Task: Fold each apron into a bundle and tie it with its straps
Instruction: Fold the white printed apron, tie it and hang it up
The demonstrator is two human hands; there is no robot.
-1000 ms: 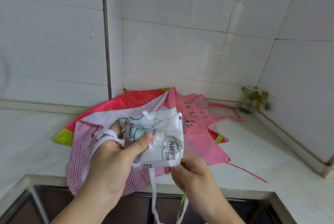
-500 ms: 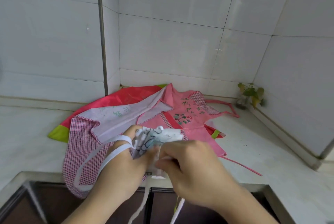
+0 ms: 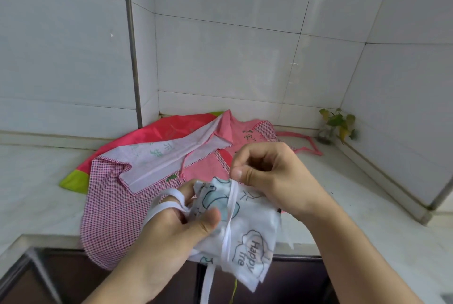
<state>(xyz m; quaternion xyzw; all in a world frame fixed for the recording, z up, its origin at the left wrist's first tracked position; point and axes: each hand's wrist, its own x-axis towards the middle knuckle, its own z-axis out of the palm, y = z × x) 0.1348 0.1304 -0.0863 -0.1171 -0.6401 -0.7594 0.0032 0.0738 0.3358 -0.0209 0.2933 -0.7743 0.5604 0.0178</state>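
The right hand, which half a second ago covered the bundle, is now lifted above it and pinches the white strap between thumb and forefinger. The left hand grips the folded white apron, thumb pressing on top, above the counter edge.

I see the folded apron bundle nearest, over the tabletop's near edge, left hand at its left, right hand just beyond it. Farther back a heap of aprons lies, overlapping. A plant, I think, stands far right in the corner.
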